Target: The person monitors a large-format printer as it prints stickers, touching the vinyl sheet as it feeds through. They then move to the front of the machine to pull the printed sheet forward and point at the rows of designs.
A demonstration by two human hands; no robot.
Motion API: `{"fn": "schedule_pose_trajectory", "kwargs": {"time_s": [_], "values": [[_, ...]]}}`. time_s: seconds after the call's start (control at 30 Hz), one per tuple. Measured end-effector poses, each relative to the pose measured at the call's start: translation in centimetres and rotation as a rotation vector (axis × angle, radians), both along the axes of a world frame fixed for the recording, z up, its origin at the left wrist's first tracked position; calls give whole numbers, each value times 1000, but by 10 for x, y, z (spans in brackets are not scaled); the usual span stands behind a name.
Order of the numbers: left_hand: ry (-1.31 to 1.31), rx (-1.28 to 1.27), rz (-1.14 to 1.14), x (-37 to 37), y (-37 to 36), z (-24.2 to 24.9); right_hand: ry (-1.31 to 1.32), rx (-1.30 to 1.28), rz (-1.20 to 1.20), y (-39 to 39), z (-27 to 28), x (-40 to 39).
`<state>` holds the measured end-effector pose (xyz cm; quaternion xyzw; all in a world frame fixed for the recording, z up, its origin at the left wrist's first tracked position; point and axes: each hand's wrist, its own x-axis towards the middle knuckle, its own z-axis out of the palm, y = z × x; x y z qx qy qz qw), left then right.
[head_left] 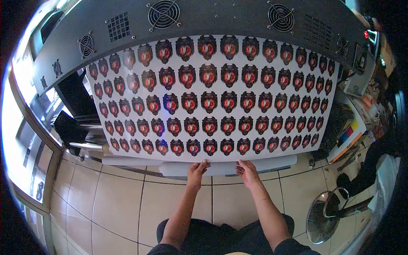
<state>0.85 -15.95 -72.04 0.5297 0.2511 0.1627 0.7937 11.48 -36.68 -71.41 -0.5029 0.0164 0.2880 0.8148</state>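
A wide white printed sheet hangs down in front of me, covered in rows of repeated black-and-red emblems. My left hand pinches its lower edge near the middle, thumb on the printed face. A short way to the right, my right hand is at the same edge, its thumb over the border and its fingers curled beneath. Just behind and below both hands lies a pale roll, partly covered by them.
The dark housing of a large-format printer, with round fan grilles, spans the top. A chrome-based stool stands at lower right. Papers and a colourful box are stacked at right. Glass doors line the left above tiled floor.
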Motion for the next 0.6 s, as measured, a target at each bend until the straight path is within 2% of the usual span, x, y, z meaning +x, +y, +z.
{"fn": "schedule_pose_trajectory", "kwargs": {"time_s": [0.27,0.6], "values": [[-46,-3,2,1,0,-2,8,6,10,1,-4,3],[-121,-172,-3,4,-9,-5,-11,-27,-1,2,-4,2]]}}
